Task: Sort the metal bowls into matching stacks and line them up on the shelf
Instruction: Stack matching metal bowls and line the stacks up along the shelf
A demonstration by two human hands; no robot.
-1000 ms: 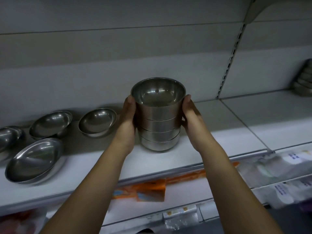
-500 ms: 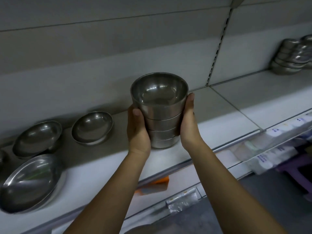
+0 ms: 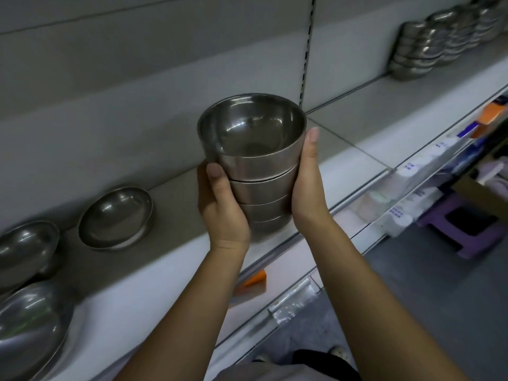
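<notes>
Head | bowl stack point(image 3: 261, 185) | four nested, dull grey steel, straight-walled

The stack of bowls point(image 3: 261, 171) is plain silver-grey steel, darker inside the top one, with pale glints. The shallow bowls point(image 3: 115, 218) on the left and the far stacks point(image 3: 439, 39) are the same silver. The shelf point(image 3: 165, 270) is white in front and greyer behind. Its back wall point(image 3: 137, 64) is plain grey, crossed by a strip point(image 3: 306, 50) of black slots. The tag point(image 3: 254, 279) is orange, the packets point(image 3: 412, 171) white with blue print, the stool point(image 3: 475, 244) purple, the floor point(image 3: 426, 292) grey.
</notes>
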